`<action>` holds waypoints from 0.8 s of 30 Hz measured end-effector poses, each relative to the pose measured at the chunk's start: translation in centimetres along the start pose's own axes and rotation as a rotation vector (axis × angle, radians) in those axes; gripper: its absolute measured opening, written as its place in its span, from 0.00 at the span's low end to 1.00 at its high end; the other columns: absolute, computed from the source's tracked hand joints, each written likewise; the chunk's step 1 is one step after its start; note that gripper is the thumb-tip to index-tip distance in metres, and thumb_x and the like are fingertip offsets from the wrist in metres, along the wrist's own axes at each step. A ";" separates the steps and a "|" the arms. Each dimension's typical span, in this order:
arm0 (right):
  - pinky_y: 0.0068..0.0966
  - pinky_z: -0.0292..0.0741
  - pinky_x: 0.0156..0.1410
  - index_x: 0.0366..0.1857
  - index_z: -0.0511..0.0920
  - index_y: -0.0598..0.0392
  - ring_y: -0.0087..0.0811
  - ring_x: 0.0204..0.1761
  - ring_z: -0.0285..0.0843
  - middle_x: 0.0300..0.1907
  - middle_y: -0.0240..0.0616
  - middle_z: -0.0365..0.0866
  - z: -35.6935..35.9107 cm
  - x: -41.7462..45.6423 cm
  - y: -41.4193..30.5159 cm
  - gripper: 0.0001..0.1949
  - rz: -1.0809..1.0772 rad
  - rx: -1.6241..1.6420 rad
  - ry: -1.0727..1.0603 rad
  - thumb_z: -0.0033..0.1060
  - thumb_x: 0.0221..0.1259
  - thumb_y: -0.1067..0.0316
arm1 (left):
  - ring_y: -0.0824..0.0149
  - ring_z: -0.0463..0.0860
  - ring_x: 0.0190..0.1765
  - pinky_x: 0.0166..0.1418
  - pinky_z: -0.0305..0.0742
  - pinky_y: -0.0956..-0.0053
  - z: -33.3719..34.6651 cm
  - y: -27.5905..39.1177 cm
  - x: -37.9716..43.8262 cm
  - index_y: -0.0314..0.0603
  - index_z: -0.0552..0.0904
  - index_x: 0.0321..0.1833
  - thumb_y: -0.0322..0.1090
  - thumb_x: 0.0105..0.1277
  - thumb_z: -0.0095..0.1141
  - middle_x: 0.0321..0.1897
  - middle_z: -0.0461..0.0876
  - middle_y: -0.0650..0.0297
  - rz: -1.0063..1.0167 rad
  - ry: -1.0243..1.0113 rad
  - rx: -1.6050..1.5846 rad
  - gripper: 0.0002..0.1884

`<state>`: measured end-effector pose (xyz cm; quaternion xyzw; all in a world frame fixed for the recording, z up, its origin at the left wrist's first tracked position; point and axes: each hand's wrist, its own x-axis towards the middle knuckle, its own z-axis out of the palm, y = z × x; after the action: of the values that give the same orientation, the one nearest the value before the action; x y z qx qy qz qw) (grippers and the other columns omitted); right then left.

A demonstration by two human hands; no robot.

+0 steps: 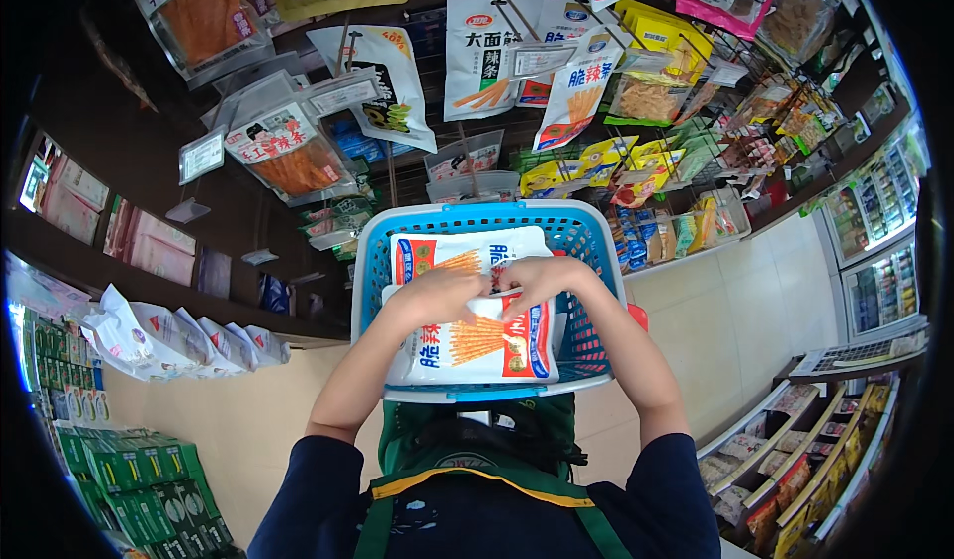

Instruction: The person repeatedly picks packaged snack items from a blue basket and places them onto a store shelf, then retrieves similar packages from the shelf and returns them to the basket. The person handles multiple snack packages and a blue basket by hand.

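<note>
Both hands meet over a blue plastic shopping basket (607,261) with a light grey rim. My left hand (440,296) grips the top edge of a white snack bag (484,346) printed with orange sticks and a red-and-blue band. From the other side, my right hand (542,279) holds that same edge, its fingers curled close to the left ones. A second, matching snack bag (447,250) lies just beyond, turned the opposite way and partly covered by the hands. Both bags rest in the basket. The fingertips are partly hidden where they meet.
Beyond the basket, a dark rack carries hanging snack packets (574,89) on metal hooks with price tags (203,156). Green cartons (141,469) are stacked at lower left. Tiered snack shelving (797,455) stands at lower right, with glass-door coolers (883,283) behind.
</note>
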<state>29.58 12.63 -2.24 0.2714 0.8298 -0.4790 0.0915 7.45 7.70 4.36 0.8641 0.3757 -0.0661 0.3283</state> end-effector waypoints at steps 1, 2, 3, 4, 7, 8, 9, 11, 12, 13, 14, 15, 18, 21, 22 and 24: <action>0.35 0.79 0.40 0.43 0.85 0.63 0.41 0.35 0.87 0.36 0.49 0.89 0.5 0.3 -0.1 0.33 -0.099 0.085 0.019 0.77 0.52 0.36 | 0.50 0.86 0.55 0.59 0.79 0.58 -0.3 0.5 -0.2 0.31 0.83 0.50 0.38 0.56 0.75 0.46 0.88 0.48 -0.010 0.023 -0.004 0.23; 0.34 0.78 0.40 0.44 0.85 0.63 0.41 0.34 0.86 0.37 0.49 0.89 0.9 0.6 -0.1 0.34 -0.197 0.170 0.039 0.77 0.52 0.36 | 0.50 0.87 0.52 0.58 0.79 0.58 -0.3 1.1 -0.4 0.31 0.84 0.48 0.29 0.57 0.71 0.42 0.89 0.49 0.042 0.102 0.017 0.17; 0.34 0.77 0.40 0.44 0.85 0.63 0.41 0.34 0.85 0.36 0.49 0.88 0.6 0.6 -0.8 0.33 -0.138 0.086 0.018 0.78 0.52 0.37 | 0.50 0.87 0.52 0.57 0.79 0.58 0.0 1.1 -0.4 0.31 0.84 0.47 0.27 0.57 0.70 0.41 0.88 0.49 0.064 0.167 0.056 0.16; 0.34 0.77 0.40 0.45 0.85 0.63 0.41 0.34 0.85 0.36 0.49 0.88 0.3 0.4 -1.4 0.33 -0.078 0.003 -0.002 0.78 0.52 0.38 | 0.50 0.87 0.51 0.57 0.79 0.57 0.3 1.1 -0.5 0.32 0.84 0.47 0.26 0.57 0.69 0.40 0.88 0.50 0.087 0.230 0.095 0.15; 0.34 0.75 0.39 0.44 0.84 0.64 0.39 0.32 0.82 0.31 0.47 0.86 -1.3 -0.7 -3.9 0.31 0.043 -0.151 0.002 0.81 0.52 0.43 | 0.54 0.86 0.54 0.61 0.77 0.56 0.1 2.3 -1.1 0.35 0.85 0.47 0.23 0.57 0.65 0.43 0.86 0.54 0.125 0.423 0.244 0.14; 0.34 0.75 0.39 0.43 0.84 0.65 0.38 0.31 0.82 0.29 0.47 0.86 -1.3 -1.1 -3.0 0.30 0.013 -0.134 0.070 0.80 0.53 0.44 | 0.55 0.85 0.56 0.62 0.76 0.56 0.1 2.5 -1.2 0.35 0.85 0.47 0.24 0.57 0.65 0.45 0.85 0.54 0.163 0.520 0.302 0.14; 0.33 0.75 0.39 0.42 0.84 0.65 0.38 0.30 0.81 0.28 0.46 0.85 -1.4 -1.7 -2.6 0.29 -0.015 -0.117 0.141 0.80 0.53 0.45 | 0.56 0.84 0.57 0.64 0.76 0.56 -0.2 3.0 -1.2 0.35 0.85 0.48 0.24 0.58 0.65 0.47 0.84 0.55 0.205 0.617 0.361 0.14; 0.30 0.76 0.39 0.38 0.85 0.65 0.31 0.30 0.81 0.29 0.43 0.85 -1.3 -2.5 -2.0 0.24 -0.081 0.013 0.317 0.82 0.52 0.51 | 0.51 0.78 0.62 0.68 0.71 0.54 -0.9 4.0 -1.9 0.38 0.84 0.53 0.28 0.59 0.67 0.57 0.79 0.53 0.243 0.884 0.362 0.18; 0.29 0.76 0.40 0.39 0.85 0.65 0.29 0.31 0.81 0.30 0.43 0.86 -1.8 -3.6 -2.9 0.24 -0.074 0.037 0.362 0.83 0.52 0.52 | 0.48 0.76 0.64 0.70 0.69 0.53 -1.8 5.0 -2.4 0.40 0.83 0.56 0.29 0.59 0.69 0.60 0.76 0.51 0.278 1.004 0.377 0.21; 0.29 0.76 0.40 0.40 0.85 0.64 0.27 0.32 0.82 0.32 0.43 0.87 -2.4 -4.4 -4.0 0.23 -0.070 0.056 0.394 0.83 0.52 0.53 | 0.45 0.74 0.67 0.72 0.67 0.52 -2.2 5.3 -2.8 0.41 0.81 0.58 0.31 0.59 0.70 0.63 0.74 0.48 0.301 1.132 0.388 0.23; 0.26 0.78 0.43 0.46 0.85 0.64 0.22 0.37 0.83 0.37 0.40 0.89 -2.7 -4.9 -5.3 0.22 -0.073 0.153 0.445 0.83 0.54 0.59 | 0.43 0.68 0.71 0.73 0.65 0.50 -1.6 4.8 -3.3 0.42 0.77 0.64 0.32 0.60 0.69 0.68 0.67 0.44 0.274 1.367 0.463 0.27; 0.26 0.79 0.45 0.45 0.85 0.65 0.21 0.38 0.83 0.38 0.40 0.90 -2.4 -5.0 -5.9 0.21 -0.122 0.288 0.538 0.82 0.55 0.60 | 0.41 0.63 0.75 0.75 0.63 0.48 -1.2 4.4 -3.9 0.43 0.72 0.69 0.34 0.62 0.68 0.73 0.61 0.40 0.245 1.600 0.533 0.32; 0.25 0.81 0.55 0.51 0.83 0.66 0.21 0.49 0.83 0.46 0.38 0.90 -1.5 -5.1 -6.2 0.19 -0.281 0.574 0.751 0.77 0.61 0.67 | 0.39 0.52 0.81 0.80 0.51 0.47 -0.9 3.5 -4.3 0.35 0.52 0.79 0.35 0.61 0.68 0.79 0.47 0.38 0.128 1.777 0.361 0.47; 0.26 0.81 0.57 0.56 0.80 0.66 0.22 0.50 0.84 0.50 0.38 0.89 -1.0 -5.2 -6.1 0.20 -0.443 0.683 0.908 0.75 0.63 0.70 | 0.48 0.60 0.80 0.80 0.57 0.52 -1.5 2.5 -2.4 0.32 0.47 0.81 0.31 0.62 0.69 0.79 0.54 0.40 0.261 1.593 -0.196 0.51; 0.26 0.80 0.60 0.60 0.77 0.66 0.23 0.53 0.83 0.53 0.39 0.87 -1.0 -5.3 -5.9 0.21 -0.451 0.666 0.927 0.71 0.65 0.73 | 0.50 0.69 0.75 0.75 0.66 0.55 -1.3 1.9 -2.1 0.30 0.47 0.80 0.29 0.64 0.68 0.75 0.62 0.39 0.217 1.406 -0.372 0.49; 0.26 0.78 0.63 0.60 0.76 0.67 0.23 0.55 0.82 0.54 0.40 0.86 -0.5 -5.0 -5.9 0.21 -0.487 0.676 1.014 0.70 0.65 0.74 | 0.53 0.83 0.63 0.63 0.79 0.62 -0.4 1.2 -1.3 0.26 0.48 0.78 0.27 0.67 0.66 0.64 0.77 0.41 0.168 1.144 -0.568 0.45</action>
<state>30.64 8.93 4.51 0.2818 0.6114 -0.5331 -0.5125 7.31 6.58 5.79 0.6685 0.4256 0.5331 0.2962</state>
